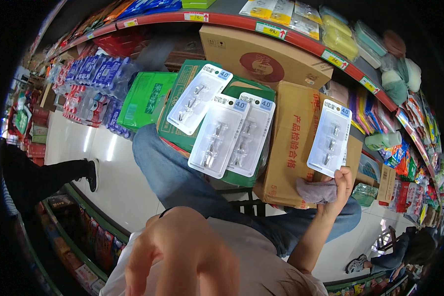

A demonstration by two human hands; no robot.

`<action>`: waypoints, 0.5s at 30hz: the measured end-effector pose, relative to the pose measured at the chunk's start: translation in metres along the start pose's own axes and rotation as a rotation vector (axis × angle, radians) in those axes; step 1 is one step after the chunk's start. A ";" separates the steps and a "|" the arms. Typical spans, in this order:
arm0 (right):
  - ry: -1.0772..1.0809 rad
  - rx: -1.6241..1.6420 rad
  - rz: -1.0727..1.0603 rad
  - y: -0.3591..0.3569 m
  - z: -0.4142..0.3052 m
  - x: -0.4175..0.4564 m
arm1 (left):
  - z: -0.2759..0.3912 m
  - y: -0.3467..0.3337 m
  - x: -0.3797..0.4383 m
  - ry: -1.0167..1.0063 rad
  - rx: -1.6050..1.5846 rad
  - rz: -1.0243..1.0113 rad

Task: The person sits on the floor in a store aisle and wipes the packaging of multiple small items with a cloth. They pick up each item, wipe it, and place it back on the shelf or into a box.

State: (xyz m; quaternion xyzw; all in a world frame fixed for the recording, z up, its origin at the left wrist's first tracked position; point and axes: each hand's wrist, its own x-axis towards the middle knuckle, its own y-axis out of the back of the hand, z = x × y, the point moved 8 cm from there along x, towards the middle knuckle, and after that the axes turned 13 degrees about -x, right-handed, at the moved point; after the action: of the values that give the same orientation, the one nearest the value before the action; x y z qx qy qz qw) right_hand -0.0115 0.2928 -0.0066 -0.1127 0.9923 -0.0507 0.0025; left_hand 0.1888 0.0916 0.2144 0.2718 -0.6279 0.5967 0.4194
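My right hand (338,188) pinches the lower end of a blister card of small metal hooks or clips (330,138), with a grey cloth (317,190) also held against a cardboard carton (294,148). Close to the camera, my left hand (185,251) is raised over my lap with nothing seen in it; its fingertips are partly cut off by the frame's edge. Similar blister cards lie on a green carton: one at the left (199,98), and one (219,137) overlapping another (251,133).
A red-edged shelf (236,23) crosses above the cartons. Bottled drinks in shrink wrap (96,74) and a bright green pack (148,98) stand at left. One person's shoe (93,175) is on the left floor; another person sits at lower right (388,255). A green-edged shelf (76,240) runs behind me.
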 end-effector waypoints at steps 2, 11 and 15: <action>-0.003 0.019 -0.008 0.005 0.004 -0.001 | -0.001 -0.001 0.008 0.038 -0.004 -0.043; -0.020 0.005 0.044 0.001 -0.002 0.000 | 0.064 0.023 -0.052 0.089 0.661 0.334; -0.037 0.017 0.031 0.001 -0.002 0.001 | 0.082 0.037 -0.086 -0.113 0.756 0.813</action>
State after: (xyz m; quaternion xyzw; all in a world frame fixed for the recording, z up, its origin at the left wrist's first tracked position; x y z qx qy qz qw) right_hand -0.0128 0.2934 -0.0045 -0.0983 0.9933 -0.0568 0.0228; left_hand 0.1843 0.0032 0.1276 0.1707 -0.4459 0.8786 -0.0057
